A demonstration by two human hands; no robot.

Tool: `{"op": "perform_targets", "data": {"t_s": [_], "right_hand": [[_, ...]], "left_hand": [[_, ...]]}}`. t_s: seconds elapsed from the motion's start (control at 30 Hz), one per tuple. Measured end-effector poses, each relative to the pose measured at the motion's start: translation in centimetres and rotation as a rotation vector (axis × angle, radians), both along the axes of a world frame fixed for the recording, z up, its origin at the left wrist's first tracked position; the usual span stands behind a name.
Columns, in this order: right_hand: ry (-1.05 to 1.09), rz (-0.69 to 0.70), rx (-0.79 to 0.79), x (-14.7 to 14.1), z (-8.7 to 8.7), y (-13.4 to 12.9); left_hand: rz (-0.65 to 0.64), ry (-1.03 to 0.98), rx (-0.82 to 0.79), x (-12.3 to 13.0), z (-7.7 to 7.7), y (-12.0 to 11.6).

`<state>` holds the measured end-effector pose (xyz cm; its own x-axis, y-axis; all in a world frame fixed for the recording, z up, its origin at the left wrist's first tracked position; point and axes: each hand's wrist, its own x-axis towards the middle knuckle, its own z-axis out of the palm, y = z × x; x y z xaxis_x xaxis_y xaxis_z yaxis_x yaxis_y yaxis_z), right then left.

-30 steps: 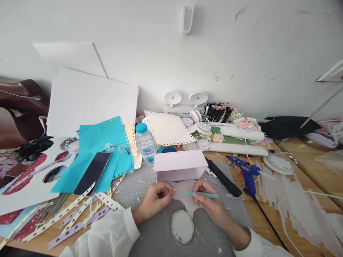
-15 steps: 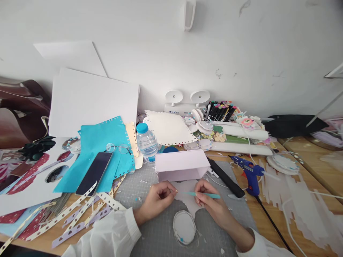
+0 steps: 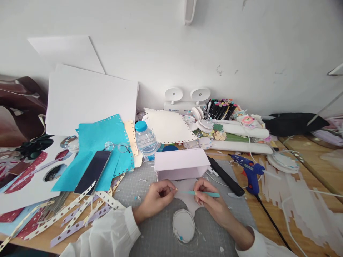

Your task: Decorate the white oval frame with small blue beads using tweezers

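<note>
No lettering can be read for certain, since the small blue print (image 3: 174, 110) on the front of the white twin-lamp unit (image 3: 184, 106) is too blurred to make out, as are the pale marks (image 3: 239, 160) on the blue glue gun (image 3: 251, 175).

The thin teal tool (image 3: 210, 194) looks smooth. The long pale-lilac box (image 3: 182, 159) looks like dull card. The round clear bottle (image 3: 147, 143) is shiny plastic. The flat brown table (image 3: 264, 223) looks like wood.
</note>
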<state>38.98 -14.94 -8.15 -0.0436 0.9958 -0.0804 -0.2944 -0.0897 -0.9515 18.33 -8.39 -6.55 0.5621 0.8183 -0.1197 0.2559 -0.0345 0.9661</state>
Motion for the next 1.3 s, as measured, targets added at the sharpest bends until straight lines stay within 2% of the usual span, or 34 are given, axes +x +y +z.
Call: {"op": "perform_targets", "data": {"t_s": [0.17,0.3,0.43,0.67,0.9,1.07,1.3], "right_hand": [[-0.015,-0.011,0.008,0.0,0.1,0.0],[-0.029,-0.018,0.03,0.1,-0.2,-0.3],[-0.039,-0.024,0.069,0.2,-0.5,-0.6],[-0.089,-0.072,0.152,0.5,-0.8,-1.5],[-0.261,-0.089,0.232,0.5,0.0,-2.3],[-0.271,-0.02,0.242,0.4,0.5,-2.3],[-0.317,-0.022,0.258,0.3,0.9,-2.4]], "left_hand": [[-0.017,-0.001,0.001,0.0,-0.3,0.1],[-0.042,0.002,0.01,-0.1,0.1,0.0],[-0.054,0.0,0.007,-0.1,0.6,-0.2],[-0.086,-0.042,-0.019,-0.5,0.4,-0.5],[-0.15,-0.07,-0.056,-0.6,0.3,-0.9],[-0.181,-0.083,-0.038,-0.5,0.4,-1.0],[-0.194,-0.075,-0.029,-0.3,0.5,-1.1]]}}
